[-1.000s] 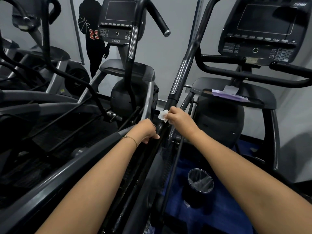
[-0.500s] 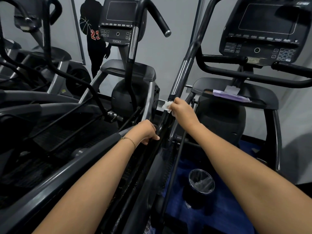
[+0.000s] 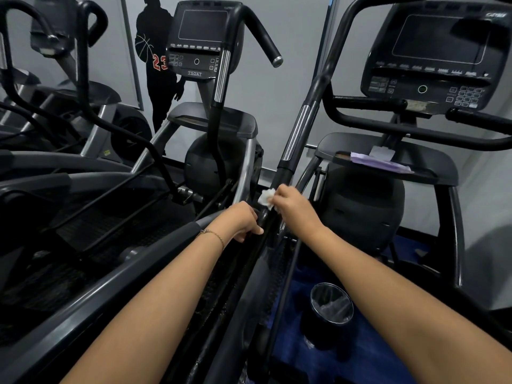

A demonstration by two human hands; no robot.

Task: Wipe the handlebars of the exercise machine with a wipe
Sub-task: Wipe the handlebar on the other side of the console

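The long black moving handlebar (image 3: 300,126) of the exercise machine rises from the centre toward the upper right, with a silver sensor strip partway up. My right hand (image 3: 292,210) pinches a crumpled white wipe (image 3: 267,198) against the lower black section of this bar, below the silver strip. Just below and to the left, my left hand (image 3: 243,221) grips the same bar, with a thin bracelet on its wrist.
A console (image 3: 432,56) and fixed curved handlebars (image 3: 388,128) stand at the right, over a tray holding a purple wipe pack (image 3: 379,162). A lined black bin (image 3: 331,303) sits on the blue floor. Another machine (image 3: 202,40) stands close on the left.
My right hand slid the wipe up the bar toward the silver strip, then back down to just above my left hand. The left hand kept its grip.
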